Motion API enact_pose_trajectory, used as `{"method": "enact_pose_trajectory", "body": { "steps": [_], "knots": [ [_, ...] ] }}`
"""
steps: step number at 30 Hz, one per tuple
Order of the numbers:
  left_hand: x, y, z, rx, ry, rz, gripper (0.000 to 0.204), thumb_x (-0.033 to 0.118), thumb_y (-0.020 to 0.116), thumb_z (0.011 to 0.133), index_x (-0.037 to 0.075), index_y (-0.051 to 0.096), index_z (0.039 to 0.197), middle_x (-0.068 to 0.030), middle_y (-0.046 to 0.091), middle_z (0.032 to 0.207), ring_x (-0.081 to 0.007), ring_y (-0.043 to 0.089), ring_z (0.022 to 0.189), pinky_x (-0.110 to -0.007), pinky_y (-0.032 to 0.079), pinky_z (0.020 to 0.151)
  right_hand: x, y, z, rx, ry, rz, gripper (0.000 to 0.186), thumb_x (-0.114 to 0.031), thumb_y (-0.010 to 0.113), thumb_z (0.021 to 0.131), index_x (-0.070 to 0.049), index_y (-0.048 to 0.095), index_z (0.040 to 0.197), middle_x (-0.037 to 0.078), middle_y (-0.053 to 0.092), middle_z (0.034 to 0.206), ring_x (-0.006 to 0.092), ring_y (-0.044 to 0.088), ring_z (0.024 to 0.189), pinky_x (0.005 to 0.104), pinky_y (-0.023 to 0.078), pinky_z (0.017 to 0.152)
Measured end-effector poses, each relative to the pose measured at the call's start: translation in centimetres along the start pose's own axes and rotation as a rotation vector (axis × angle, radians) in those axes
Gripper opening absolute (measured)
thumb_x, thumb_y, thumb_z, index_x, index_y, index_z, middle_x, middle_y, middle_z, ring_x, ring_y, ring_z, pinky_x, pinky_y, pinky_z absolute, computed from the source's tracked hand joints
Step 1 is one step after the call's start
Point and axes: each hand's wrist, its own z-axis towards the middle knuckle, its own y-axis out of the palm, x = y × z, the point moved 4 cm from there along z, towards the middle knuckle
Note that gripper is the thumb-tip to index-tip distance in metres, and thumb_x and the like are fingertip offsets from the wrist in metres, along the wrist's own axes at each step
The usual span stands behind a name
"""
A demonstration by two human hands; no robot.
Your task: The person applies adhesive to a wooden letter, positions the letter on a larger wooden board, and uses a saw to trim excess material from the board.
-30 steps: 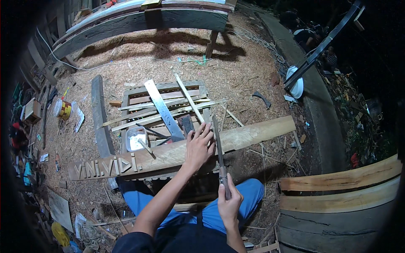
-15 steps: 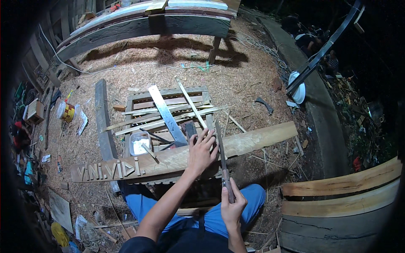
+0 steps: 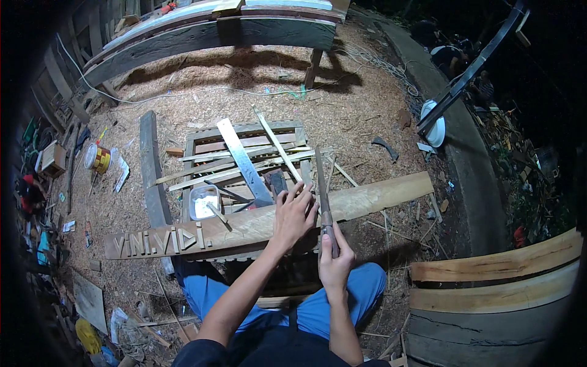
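Note:
My left hand (image 3: 295, 214) lies over the long wooden board (image 3: 373, 197), fingers bent around the near end of a thin pale wooden strip (image 3: 276, 142). The strip points away from me; its end is hidden under the fingers. My right hand (image 3: 335, 263) grips the handle of a long, narrow, dark file (image 3: 323, 186), its blade pointing away, just right of my left fingers. Whether the blade touches the strip cannot be seen. Raised wooden letters (image 3: 162, 241) stand on the board's left part. A clear tub of white paste (image 3: 204, 202) with a small stick sits behind the board.
Beneath the board is a slatted wooden pallet (image 3: 208, 138) with loose strips and a metal handsaw blade (image 3: 240, 158). A timber beam (image 3: 153, 168) lies left, a yellow-red bucket (image 3: 98, 158) beyond it. Thick planks (image 3: 489, 266) are at the right; a workbench (image 3: 208, 46) stands at the back.
My right hand has pushed the file forward, away from me, alongside my left hand. The pale strip has shifted slightly; my left hand stays almost in place.

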Motion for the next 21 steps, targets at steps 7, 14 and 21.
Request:
{"method": "enact_pose_trajectory", "body": {
  "steps": [7,14,21],
  "knots": [
    [0.3,-0.4,-0.1,0.038,0.073,0.045,0.020,0.026,0.066,0.098,0.007,0.068,0.103,-0.0095,0.063,0.145,-0.0265,0.048,0.146,-0.052,0.025,0.125,0.4,0.4,-0.5,-0.056,0.015,-0.007,0.043,-0.015,0.061,0.103,0.008,0.060,0.140,0.030,0.070,0.126,0.0319,0.072,0.116,0.0382,0.054,0.098],
    [0.2,-0.2,-0.1,0.021,0.034,-0.012,0.017,0.023,0.068,0.097,0.007,0.067,0.101,-0.0087,0.062,0.146,-0.0300,0.047,0.146,-0.052,0.029,0.122,0.7,0.4,-0.3,-0.055,0.118,0.115,0.046,-0.014,0.057,0.107,0.009,0.053,0.147,0.013,0.072,0.116,0.0137,0.066,0.096,0.0316,0.056,0.087],
    [0.6,-0.4,0.0,0.055,0.084,0.056,0.018,0.024,0.067,0.097,0.007,0.067,0.103,-0.0102,0.061,0.146,-0.0304,0.046,0.146,-0.051,0.027,0.125,0.4,0.5,0.1,-0.094,-0.059,-0.073,0.045,-0.014,0.057,0.107,0.009,0.054,0.146,0.020,0.071,0.127,0.0181,0.067,0.110,0.0320,0.054,0.095]
  ]
}}
